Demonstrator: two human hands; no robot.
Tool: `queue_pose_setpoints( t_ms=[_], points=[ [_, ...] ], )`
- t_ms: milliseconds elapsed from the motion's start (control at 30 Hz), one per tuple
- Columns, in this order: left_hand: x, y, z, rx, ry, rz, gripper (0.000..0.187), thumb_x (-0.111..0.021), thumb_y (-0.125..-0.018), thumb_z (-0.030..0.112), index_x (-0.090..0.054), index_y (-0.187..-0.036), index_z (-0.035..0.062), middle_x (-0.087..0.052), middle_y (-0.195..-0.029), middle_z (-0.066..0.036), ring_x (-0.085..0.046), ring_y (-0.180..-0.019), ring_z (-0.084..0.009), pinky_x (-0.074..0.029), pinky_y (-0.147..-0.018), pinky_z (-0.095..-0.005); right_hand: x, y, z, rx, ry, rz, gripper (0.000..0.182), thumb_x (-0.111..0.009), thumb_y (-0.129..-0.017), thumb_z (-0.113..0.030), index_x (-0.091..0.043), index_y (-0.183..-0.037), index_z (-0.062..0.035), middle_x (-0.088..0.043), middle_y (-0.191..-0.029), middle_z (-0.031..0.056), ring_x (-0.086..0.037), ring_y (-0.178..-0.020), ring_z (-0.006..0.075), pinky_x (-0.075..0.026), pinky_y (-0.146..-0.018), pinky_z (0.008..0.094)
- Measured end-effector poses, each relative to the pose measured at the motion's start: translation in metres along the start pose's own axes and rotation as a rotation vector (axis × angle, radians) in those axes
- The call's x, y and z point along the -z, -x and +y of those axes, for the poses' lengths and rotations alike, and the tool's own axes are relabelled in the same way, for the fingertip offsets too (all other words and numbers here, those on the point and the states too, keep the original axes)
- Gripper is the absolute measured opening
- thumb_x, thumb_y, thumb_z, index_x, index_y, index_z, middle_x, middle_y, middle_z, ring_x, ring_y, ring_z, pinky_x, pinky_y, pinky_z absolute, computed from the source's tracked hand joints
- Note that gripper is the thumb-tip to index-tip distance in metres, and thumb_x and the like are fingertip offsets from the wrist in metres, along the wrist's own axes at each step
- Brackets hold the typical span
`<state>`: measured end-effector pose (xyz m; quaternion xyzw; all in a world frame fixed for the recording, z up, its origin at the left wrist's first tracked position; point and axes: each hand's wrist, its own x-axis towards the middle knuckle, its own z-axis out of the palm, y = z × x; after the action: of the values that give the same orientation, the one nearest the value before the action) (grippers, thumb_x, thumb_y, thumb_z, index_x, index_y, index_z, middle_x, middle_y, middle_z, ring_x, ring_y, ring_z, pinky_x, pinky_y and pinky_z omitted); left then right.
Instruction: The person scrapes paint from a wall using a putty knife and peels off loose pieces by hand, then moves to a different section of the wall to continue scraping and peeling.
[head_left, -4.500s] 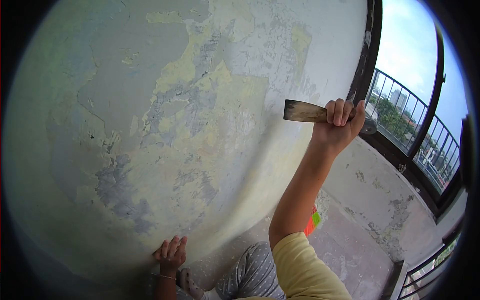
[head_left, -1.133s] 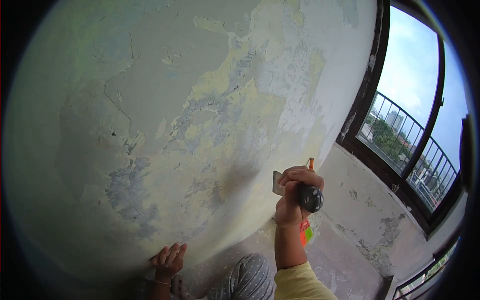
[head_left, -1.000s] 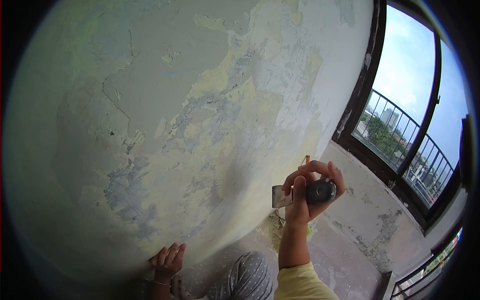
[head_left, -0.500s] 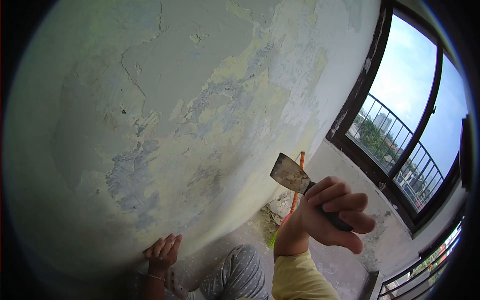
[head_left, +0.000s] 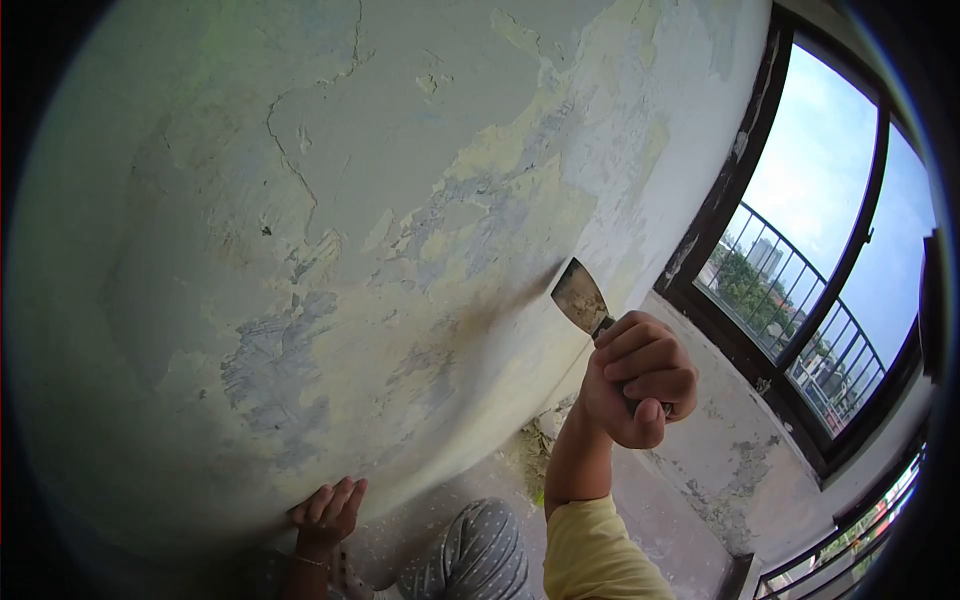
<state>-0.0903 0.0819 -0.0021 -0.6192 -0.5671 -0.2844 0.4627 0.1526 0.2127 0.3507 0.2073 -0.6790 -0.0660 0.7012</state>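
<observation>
My right hand (head_left: 648, 375) is wrapped round the dark handle of a putty knife (head_left: 582, 298). The metal blade is stained and points up and left, its edge at or very close to the wall; contact is hard to make out. Peeling paint, cracks and bare grey patches mark the wall (head_left: 400, 250). Lower down, my left hand (head_left: 328, 505) rests against the wall with its fingers stretched out and nothing in it.
A dark-framed window (head_left: 790, 220) is on the right, above a ledge wall with flaking paint (head_left: 740, 450). Rubble (head_left: 540, 445) lies in the floor corner. My knee in dotted grey trousers (head_left: 470, 550) is at the bottom, over the speckled floor.
My right hand has moved up and left, bringing the putty knife to the wall, and its fingers have closed more firmly on the handle. My left hand stays in place.
</observation>
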Motion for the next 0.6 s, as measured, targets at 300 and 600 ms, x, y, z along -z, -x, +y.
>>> queue_pose_setpoints(
  t_ms=[300, 600],
  points=[
    [-0.005, -0.002, -0.001, -0.013, 0.0, 0.019, 0.032, -0.054, -0.094, 0.025, -0.066, -0.122, 0.0333, -0.053, -0.134, 0.009, -0.034, -0.135, -0.0175, -0.029, -0.101, -0.0366, -0.005, -0.002, 0.008, 0.064, -0.029, -0.056, 0.032, -0.057, -0.082, -0.023, -0.041, -0.061, -0.0055, -0.043, -0.048, 0.0063, -0.04, -0.036, 0.0158, -0.035, -0.034, 0.0283],
    [0.001, 0.001, 0.0, 0.001, 0.024, 0.004, 0.03, -0.056, -0.095, 0.024, -0.067, -0.121, 0.0342, -0.053, -0.134, 0.012, -0.034, -0.135, -0.015, -0.028, -0.101, -0.0355, -0.01, 0.003, 0.009, 0.079, -0.075, -0.049, 0.031, -0.059, -0.08, -0.021, -0.04, -0.06, -0.0054, -0.042, -0.048, 0.0072, -0.039, -0.036, 0.0161, -0.034, -0.034, 0.0284]
  ],
)
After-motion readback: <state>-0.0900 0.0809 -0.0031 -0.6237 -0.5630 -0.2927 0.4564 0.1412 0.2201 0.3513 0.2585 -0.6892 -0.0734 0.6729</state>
